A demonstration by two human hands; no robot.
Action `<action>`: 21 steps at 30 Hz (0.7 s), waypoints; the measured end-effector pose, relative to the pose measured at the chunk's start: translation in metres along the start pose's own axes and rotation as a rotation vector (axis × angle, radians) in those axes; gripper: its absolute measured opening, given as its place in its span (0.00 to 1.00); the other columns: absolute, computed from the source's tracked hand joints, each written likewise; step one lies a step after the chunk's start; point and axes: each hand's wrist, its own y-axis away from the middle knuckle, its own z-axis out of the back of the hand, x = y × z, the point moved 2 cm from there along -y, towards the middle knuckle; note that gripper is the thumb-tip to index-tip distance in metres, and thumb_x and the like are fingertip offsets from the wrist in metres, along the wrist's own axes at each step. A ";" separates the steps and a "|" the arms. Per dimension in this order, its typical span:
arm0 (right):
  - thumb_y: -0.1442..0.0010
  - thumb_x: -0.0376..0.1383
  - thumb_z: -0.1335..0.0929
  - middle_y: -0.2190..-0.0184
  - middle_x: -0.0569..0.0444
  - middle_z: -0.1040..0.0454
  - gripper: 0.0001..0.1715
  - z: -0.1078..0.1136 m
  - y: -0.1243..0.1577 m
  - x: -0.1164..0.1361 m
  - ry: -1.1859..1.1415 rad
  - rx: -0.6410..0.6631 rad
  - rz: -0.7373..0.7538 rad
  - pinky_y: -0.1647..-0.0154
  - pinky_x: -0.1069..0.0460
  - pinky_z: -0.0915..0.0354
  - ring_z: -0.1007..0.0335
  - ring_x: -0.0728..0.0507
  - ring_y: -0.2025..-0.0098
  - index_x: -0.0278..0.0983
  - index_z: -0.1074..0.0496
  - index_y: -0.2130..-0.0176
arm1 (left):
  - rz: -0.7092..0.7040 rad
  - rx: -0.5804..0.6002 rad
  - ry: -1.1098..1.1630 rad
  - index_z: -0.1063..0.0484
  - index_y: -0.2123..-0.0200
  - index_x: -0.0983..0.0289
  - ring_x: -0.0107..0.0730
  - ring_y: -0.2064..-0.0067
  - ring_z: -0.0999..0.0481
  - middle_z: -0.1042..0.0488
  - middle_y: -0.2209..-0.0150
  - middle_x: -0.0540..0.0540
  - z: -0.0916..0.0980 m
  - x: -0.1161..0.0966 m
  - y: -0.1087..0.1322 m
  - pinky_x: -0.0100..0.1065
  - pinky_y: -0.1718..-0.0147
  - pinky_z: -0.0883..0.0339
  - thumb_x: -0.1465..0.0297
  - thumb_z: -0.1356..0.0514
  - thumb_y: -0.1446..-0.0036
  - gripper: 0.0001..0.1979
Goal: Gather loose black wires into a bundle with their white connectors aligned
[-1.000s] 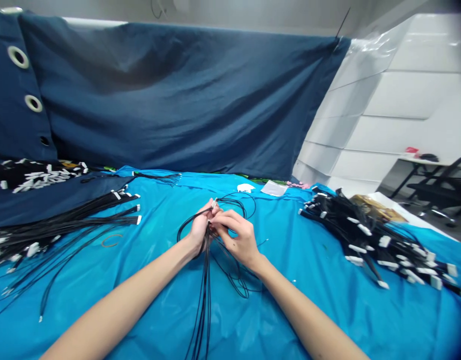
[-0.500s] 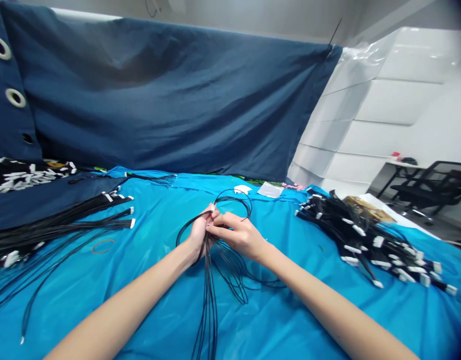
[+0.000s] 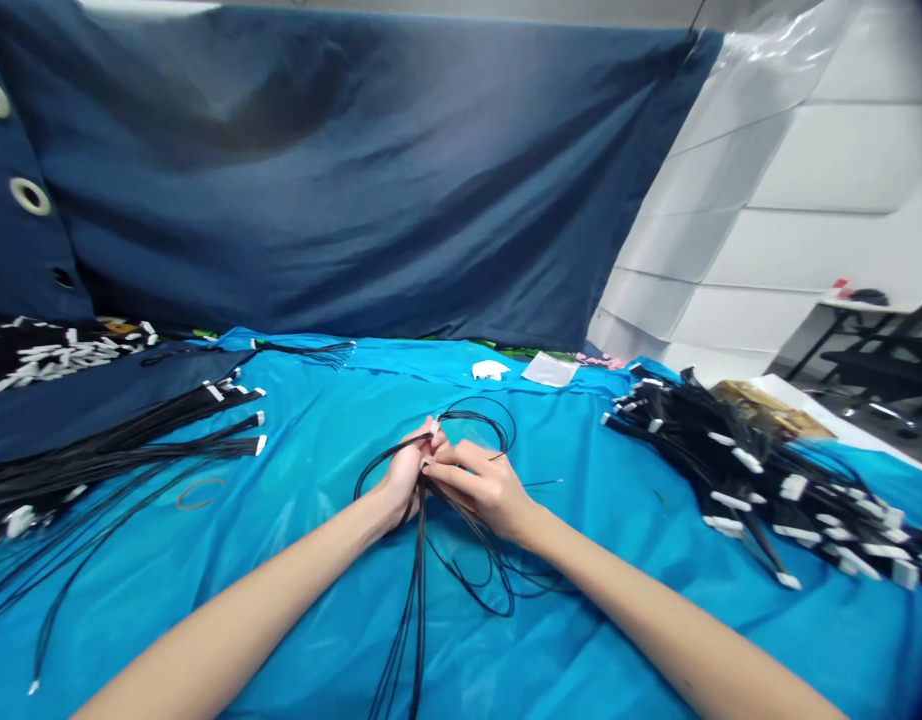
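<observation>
In the middle of the head view my left hand (image 3: pixel 406 474) is closed around a bundle of thin black wires (image 3: pixel 418 590). A small white connector (image 3: pixel 435 427) shows at its fingertips. Close against it, my right hand (image 3: pixel 485 484) pinches at the wires beside a second small white piece (image 3: pixel 425 464). Its fingers cover what exactly they grip. Some wires loop above and to the left of my hands; others hang down toward me or curl on the blue cloth (image 3: pixel 296 590) to the right.
Black cables with white connectors (image 3: pixel 168 430) lie at the left, with another pile (image 3: pixel 761 490) at the right. A brown rubber band (image 3: pixel 200 493), a white scrap (image 3: pixel 489 370) and a clear bag (image 3: pixel 549 369) rest on the cloth. A dark blue curtain (image 3: pixel 341 180) hangs behind.
The view has shifted slightly. Both hands stay together at the wires, and the hanging and looped wires have changed shape. A wire end now shows right of my right hand.
</observation>
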 end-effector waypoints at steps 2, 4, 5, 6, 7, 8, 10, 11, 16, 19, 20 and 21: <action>0.40 0.31 0.39 0.67 0.50 0.28 0.10 0.000 0.004 0.000 0.002 0.007 -0.028 0.67 0.53 0.35 0.34 0.48 0.67 0.36 0.31 0.59 | -0.005 0.013 -0.020 0.43 0.84 0.65 0.18 0.85 0.50 0.47 0.87 0.45 0.000 0.003 -0.001 0.22 0.87 0.54 0.62 0.44 0.50 0.17; 0.40 0.31 0.39 0.67 0.50 0.28 0.10 -0.001 0.007 0.001 -0.012 -0.004 -0.067 0.66 0.52 0.35 0.33 0.48 0.65 0.37 0.31 0.59 | 0.006 0.041 -0.033 0.43 0.84 0.65 0.18 0.85 0.50 0.47 0.87 0.45 0.000 0.006 -0.002 0.23 0.87 0.54 0.63 0.43 0.51 0.17; 0.40 0.31 0.38 0.67 0.50 0.28 0.10 -0.001 0.008 0.002 -0.023 -0.016 -0.086 0.65 0.52 0.35 0.33 0.47 0.65 0.37 0.31 0.60 | 0.012 0.055 -0.034 0.43 0.84 0.65 0.18 0.85 0.50 0.47 0.87 0.45 0.000 0.007 -0.002 0.23 0.87 0.54 0.63 0.42 0.52 0.17; 0.41 0.31 0.38 0.67 0.50 0.27 0.10 -0.001 0.009 0.003 -0.037 -0.032 -0.103 0.65 0.52 0.35 0.33 0.47 0.65 0.38 0.31 0.60 | 0.015 0.067 -0.032 0.43 0.84 0.64 0.18 0.85 0.50 0.47 0.87 0.45 0.000 0.007 -0.002 0.23 0.87 0.53 0.63 0.42 0.52 0.16; 0.41 0.31 0.38 0.67 0.51 0.27 0.09 -0.001 0.009 0.004 -0.054 -0.052 -0.119 0.65 0.52 0.34 0.33 0.48 0.65 0.38 0.31 0.60 | 0.017 0.075 -0.031 0.43 0.84 0.64 0.18 0.85 0.50 0.47 0.87 0.45 0.000 0.008 -0.001 0.23 0.87 0.53 0.63 0.42 0.52 0.16; 0.41 0.31 0.38 0.67 0.51 0.27 0.09 0.000 0.009 0.005 -0.075 -0.070 -0.138 0.65 0.52 0.34 0.32 0.48 0.65 0.38 0.31 0.60 | 0.022 0.078 -0.031 0.43 0.83 0.64 0.17 0.85 0.50 0.47 0.86 0.44 0.001 0.008 -0.001 0.23 0.87 0.53 0.63 0.42 0.52 0.16; 0.42 0.31 0.37 0.67 0.51 0.28 0.08 0.001 0.008 0.009 -0.135 -0.103 -0.189 0.64 0.53 0.34 0.32 0.48 0.64 0.38 0.30 0.61 | 0.035 0.078 -0.025 0.44 0.83 0.64 0.17 0.86 0.50 0.47 0.87 0.44 0.001 0.008 0.001 0.22 0.88 0.54 0.62 0.42 0.52 0.17; 0.43 0.31 0.36 0.67 0.51 0.28 0.08 0.003 0.006 0.011 -0.177 -0.118 -0.225 0.63 0.53 0.33 0.31 0.48 0.64 0.38 0.30 0.62 | 0.037 0.083 -0.017 0.44 0.83 0.64 0.17 0.86 0.50 0.47 0.87 0.44 0.001 0.008 0.002 0.22 0.88 0.54 0.61 0.42 0.52 0.17; 0.45 0.29 0.36 0.68 0.52 0.29 0.08 0.014 -0.002 0.024 -0.378 -0.227 -0.422 0.65 0.53 0.33 0.31 0.48 0.65 0.38 0.29 0.65 | 0.069 0.101 -0.017 0.45 0.80 0.63 0.18 0.88 0.52 0.50 0.87 0.43 -0.002 0.001 0.011 0.21 0.91 0.57 0.57 0.46 0.49 0.18; 0.45 0.29 0.35 0.68 0.53 0.27 0.08 0.019 -0.006 0.028 -0.444 -0.269 -0.487 0.65 0.52 0.33 0.30 0.47 0.65 0.39 0.29 0.65 | 0.058 0.089 -0.035 0.47 0.80 0.63 0.18 0.88 0.53 0.51 0.88 0.43 -0.005 -0.003 0.015 0.21 0.92 0.56 0.55 0.48 0.48 0.19; 0.45 0.29 0.35 0.68 0.53 0.27 0.08 0.021 -0.006 0.029 -0.459 -0.283 -0.504 0.64 0.52 0.33 0.30 0.47 0.65 0.39 0.28 0.65 | 0.048 0.086 -0.040 0.47 0.81 0.63 0.18 0.88 0.54 0.51 0.88 0.43 -0.006 -0.004 0.016 0.21 0.92 0.57 0.55 0.48 0.48 0.20; 0.45 0.29 0.35 0.69 0.53 0.27 0.08 0.022 -0.007 0.029 -0.470 -0.300 -0.521 0.64 0.51 0.33 0.30 0.47 0.66 0.39 0.28 0.66 | 0.040 0.082 -0.043 0.48 0.81 0.63 0.17 0.88 0.55 0.52 0.88 0.43 -0.006 -0.004 0.016 0.21 0.92 0.57 0.55 0.48 0.48 0.20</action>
